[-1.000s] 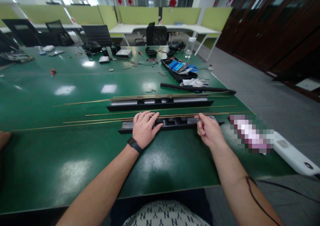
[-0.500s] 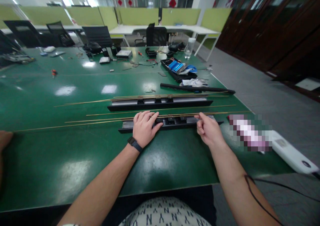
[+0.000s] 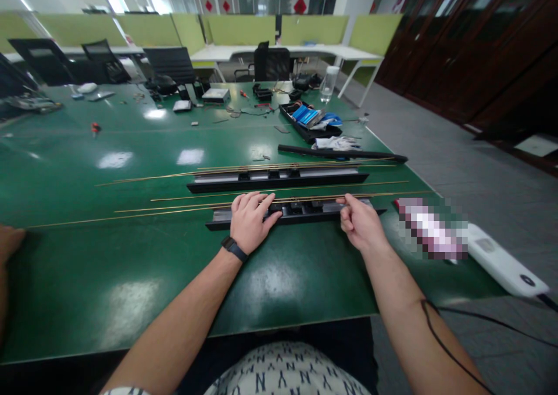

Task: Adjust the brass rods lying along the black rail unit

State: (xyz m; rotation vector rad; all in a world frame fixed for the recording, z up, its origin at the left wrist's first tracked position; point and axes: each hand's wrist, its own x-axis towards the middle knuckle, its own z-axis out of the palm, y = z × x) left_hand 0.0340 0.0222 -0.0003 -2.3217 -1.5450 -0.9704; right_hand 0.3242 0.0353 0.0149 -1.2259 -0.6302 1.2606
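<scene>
My left hand (image 3: 249, 223), with a dark band at the wrist, lies over the left half of the nearer black rail (image 3: 288, 219). Its fingers are stretched out across thin brass-coloured rods (image 3: 174, 210) that run along the rail's top. At the rail's right end my right hand (image 3: 361, 221) is closed, thumb and index finger pinching at the rods; how many are between them I cannot tell. A single thin rod (image 3: 375, 186) lies just behind. Farther back, a second black rail (image 3: 279, 181) carries several more rods. Dark blocks sit inside both rails.
Another person's hand (image 3: 9, 241) is at the left edge, by a rod's end. Behind the rails are a black bar (image 3: 340, 152), gloves (image 3: 337, 143) and a black tray (image 3: 285, 113) of blue items. A white device (image 3: 501, 258) and a pixelated object (image 3: 429, 226) lie right.
My right hand has shifted very slightly, still pinching at the rods. My left hand stays over the rail. The view has moved a little.
</scene>
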